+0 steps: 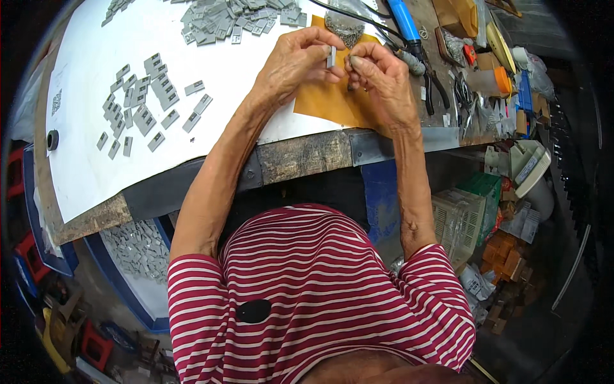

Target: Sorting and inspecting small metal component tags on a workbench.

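Over the back of the bench, my left hand [291, 67] pinches a small grey plastic piece [331, 57] upright between thumb and fingers. Close beside it, my right hand [382, 77] has thumb and forefinger pressed together; whatever they hold is too small to name. Both hands are above a brown-orange sheet [336, 107]. Just beyond them lies a clear bag of tiny metal parts [344, 29]. Similar grey pieces [142, 118] are spread on a white sheet [211, 144] at the left, and a large heap of them [224, 22] lies farther back.
Right of my hands are a blue-handled tool [404, 22] with a cable, black-handled pliers [437, 89] and assorted tools. A black ring [52, 139] sits at the left edge. Below the bench stands a blue-rimmed bin [121, 291] of grey pieces; boxes [457, 221] crowd the lower right.
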Available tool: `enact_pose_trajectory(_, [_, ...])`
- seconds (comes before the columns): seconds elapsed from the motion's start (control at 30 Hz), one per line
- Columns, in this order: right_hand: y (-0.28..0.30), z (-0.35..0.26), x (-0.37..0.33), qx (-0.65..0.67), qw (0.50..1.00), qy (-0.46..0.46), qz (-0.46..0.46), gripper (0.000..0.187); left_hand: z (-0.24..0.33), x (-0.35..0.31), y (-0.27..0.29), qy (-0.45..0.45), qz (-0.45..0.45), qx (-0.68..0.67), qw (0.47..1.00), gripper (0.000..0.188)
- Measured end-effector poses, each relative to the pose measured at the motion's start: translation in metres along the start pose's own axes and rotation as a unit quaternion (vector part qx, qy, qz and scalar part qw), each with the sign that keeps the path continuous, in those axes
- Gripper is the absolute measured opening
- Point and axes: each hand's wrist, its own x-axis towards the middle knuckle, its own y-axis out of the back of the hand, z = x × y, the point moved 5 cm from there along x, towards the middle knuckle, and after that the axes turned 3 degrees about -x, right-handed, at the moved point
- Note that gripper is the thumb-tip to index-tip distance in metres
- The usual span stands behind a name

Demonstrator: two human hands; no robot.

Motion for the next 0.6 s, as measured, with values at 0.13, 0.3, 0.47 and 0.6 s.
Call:
enact_pose_trajectory(0.13, [-0.01, -0.01, -0.001, -0.076, 0.996, 0.043, 0.036, 0.013, -0.005, 0.001, 0.0, 0.005, 0.006, -0.007, 1.0, 0.019])
enact_pose_trajectory(0.3, [-0.014, -0.012, -0.005, -0.199, 0.975, 0.077, 0.069, 0.009, -0.008, 0.0, 0.004, 0.02, 0.04, 0.038, 0.998, 0.019])
enact_pose_trajectory(0.47, [-0.018, -0.013, -0.01, -0.23, 0.968, 0.079, 0.067, 0.01, -0.01, 0.001, 0.007, -0.012, 0.036, 0.082, 0.996, 0.019])
enact_pose_trajectory(0.6, [-0.019, -0.009, -0.009, -0.206, 0.972, 0.094, 0.067, 0.011, -0.002, -0.001, 0.005, -0.095, 0.062, 0.2, 0.973, 0.018])
